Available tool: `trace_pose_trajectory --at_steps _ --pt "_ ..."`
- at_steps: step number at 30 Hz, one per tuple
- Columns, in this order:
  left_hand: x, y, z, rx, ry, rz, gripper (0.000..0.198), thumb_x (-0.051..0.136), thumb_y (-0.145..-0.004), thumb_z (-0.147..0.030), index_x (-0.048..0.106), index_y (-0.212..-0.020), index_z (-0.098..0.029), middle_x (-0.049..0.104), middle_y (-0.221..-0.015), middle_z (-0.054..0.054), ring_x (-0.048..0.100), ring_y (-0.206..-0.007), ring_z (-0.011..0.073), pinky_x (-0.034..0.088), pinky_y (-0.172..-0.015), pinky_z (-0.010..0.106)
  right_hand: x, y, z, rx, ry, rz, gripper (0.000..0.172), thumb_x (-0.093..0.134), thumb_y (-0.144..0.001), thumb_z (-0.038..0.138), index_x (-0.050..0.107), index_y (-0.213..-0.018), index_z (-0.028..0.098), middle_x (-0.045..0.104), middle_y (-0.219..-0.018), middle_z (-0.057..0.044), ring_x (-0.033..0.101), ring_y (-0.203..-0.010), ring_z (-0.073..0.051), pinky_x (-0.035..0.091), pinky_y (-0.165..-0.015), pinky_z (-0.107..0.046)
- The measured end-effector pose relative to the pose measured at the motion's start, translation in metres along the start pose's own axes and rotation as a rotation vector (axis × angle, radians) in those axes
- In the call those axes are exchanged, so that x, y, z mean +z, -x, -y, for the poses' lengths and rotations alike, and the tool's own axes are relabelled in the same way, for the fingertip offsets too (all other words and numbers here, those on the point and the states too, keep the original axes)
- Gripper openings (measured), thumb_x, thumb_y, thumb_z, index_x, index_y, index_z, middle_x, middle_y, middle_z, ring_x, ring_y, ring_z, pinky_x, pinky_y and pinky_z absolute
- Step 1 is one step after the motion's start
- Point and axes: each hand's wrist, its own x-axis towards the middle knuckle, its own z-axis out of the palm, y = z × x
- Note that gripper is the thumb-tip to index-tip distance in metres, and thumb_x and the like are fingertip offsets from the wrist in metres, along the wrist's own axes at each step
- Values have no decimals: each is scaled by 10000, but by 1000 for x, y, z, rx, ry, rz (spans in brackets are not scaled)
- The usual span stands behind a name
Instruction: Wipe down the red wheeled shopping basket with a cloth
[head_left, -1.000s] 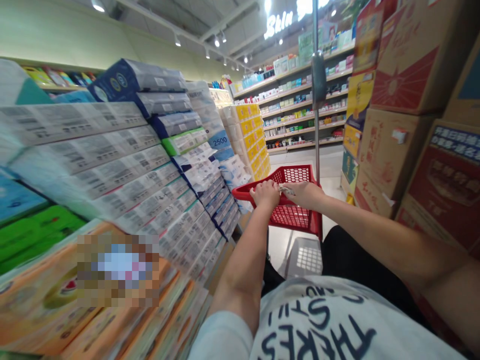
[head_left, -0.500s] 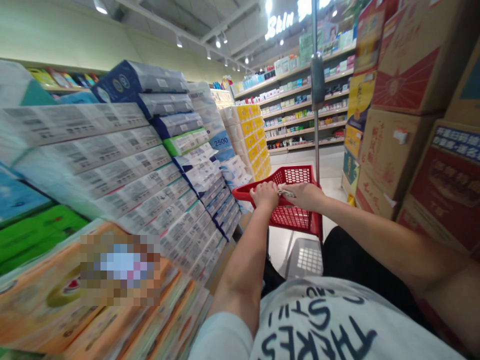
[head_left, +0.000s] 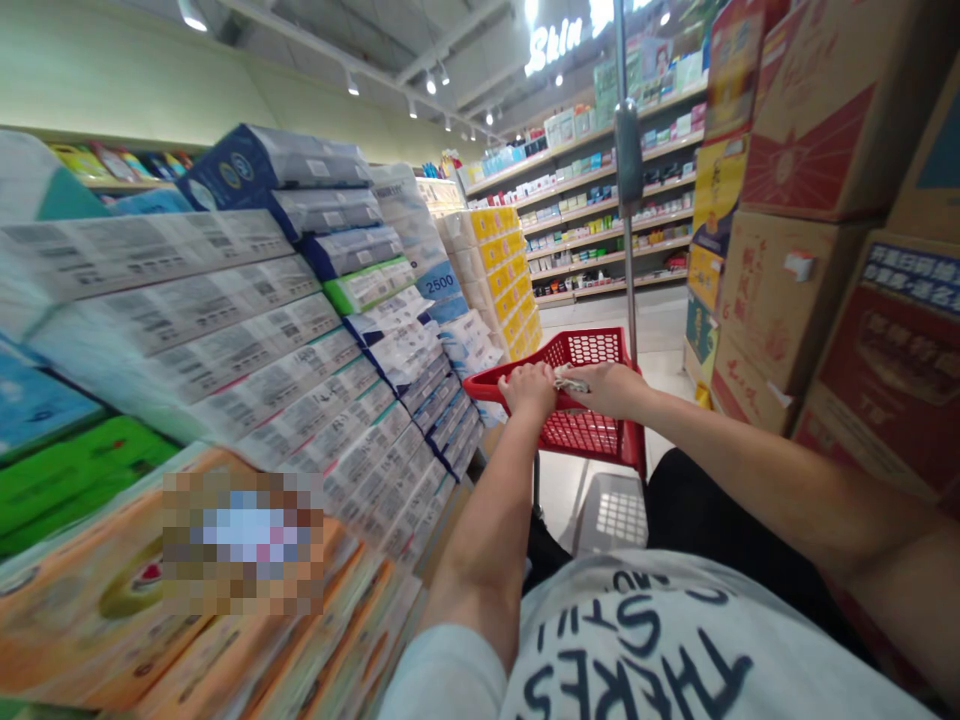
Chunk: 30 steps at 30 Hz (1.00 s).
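Note:
A red plastic shopping cart (head_left: 581, 432) with a perforated basket stands in front of me. My left hand (head_left: 529, 388) is closed over its near rim, fingers curled round the edge. Beside it, my right hand (head_left: 607, 388) rests closed on the same rim, a little to the right. A small pale crumpled thing (head_left: 571, 382) shows at the fingers of my right hand; what it is I cannot make out. A metal pole (head_left: 628, 270) with a grey fitting rises from the cart's right side.
Stacked tissue packs (head_left: 300, 370) line the left side, with orange packs (head_left: 97, 600) nearest me. Farther along stand yellow-and-white packs (head_left: 499, 280). Cardboard cartons (head_left: 780, 300) are piled on the right. Stocked shelves (head_left: 577, 220) cross the far end beyond the pale floor.
The view has shifted very slightly, and the pole appears a little farther left. Both hands keep their places on the cart's rim.

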Motion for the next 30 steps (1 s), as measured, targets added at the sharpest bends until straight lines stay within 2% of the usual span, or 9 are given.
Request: trace_pose_trajectory --at_steps 15,30 --pt "3 -1 2 18 8 -38 422 208 -986 -369 619 -988 -272 630 -1146 33 507 -1114 219 295 -1029 503 1 -1 -1 64 -28 31 364 447 -875 422 590 -1196 325 716 -987 -8 660 -826 -198 407 -654 -249" --pt "3 0 2 21 9 -61 405 235 -984 -357 626 -946 -259 649 -1124 33 523 -1091 218 307 -1011 494 1 1 0 39 -27 -5 361 445 -870 431 589 -1188 339 714 -992 -2 662 -830 -205 396 -634 -255"
